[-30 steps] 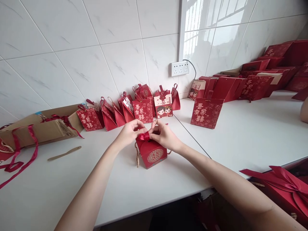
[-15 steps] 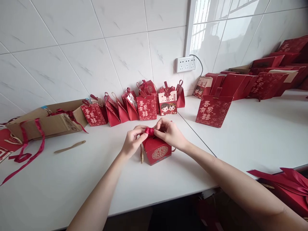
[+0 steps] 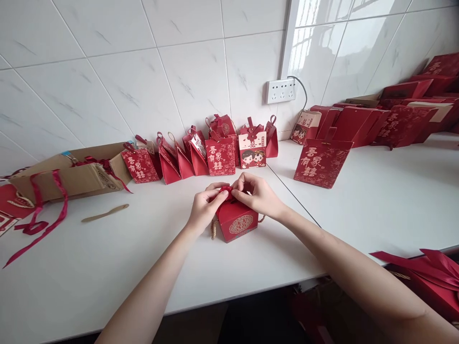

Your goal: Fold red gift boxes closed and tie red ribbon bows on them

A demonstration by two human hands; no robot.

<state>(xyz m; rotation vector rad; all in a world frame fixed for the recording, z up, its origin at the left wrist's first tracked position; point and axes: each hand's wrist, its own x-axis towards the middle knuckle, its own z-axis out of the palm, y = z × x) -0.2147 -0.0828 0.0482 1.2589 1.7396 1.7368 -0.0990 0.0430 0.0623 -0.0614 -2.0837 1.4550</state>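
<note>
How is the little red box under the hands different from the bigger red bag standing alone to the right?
The little red box is squat and cube-like with a round gold emblem; the bigger red bag is taller, widens upward, and bears large gold characters. The left hand and right hand pinch the red ribbon atop the box; nothing touches the bag. Both are red with gold print and stand on the white table.

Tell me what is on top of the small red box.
A bunched red ribbon sits on the small red box, pinched by the left hand and right hand. The hands cover the box's top and much of the ribbon.
</note>
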